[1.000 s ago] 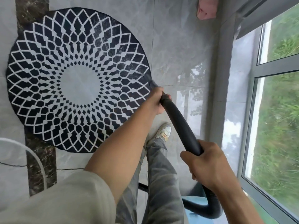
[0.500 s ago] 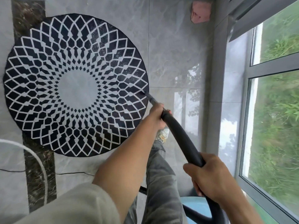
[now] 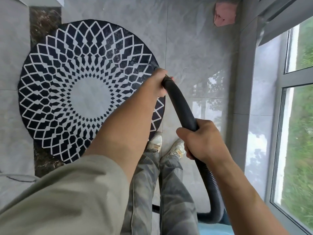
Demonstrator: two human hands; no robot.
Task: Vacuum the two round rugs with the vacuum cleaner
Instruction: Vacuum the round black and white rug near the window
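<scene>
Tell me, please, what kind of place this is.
Probably a tiled room in a home: glossy grey floor tiles, a round black-and-white rug, and a large window onto green plants.

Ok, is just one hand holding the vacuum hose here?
No, the left hand grips the black hose near its front end and the right hand grips it further back.

Window wall [image 3: 243, 82] close beside hose [image 3: 183, 106]

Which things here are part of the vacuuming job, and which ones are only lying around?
Job: round rug, vacuum hose, left hand and right hand, both gripping the hose.
Not part of it: pink object in the far corner, window.
</scene>
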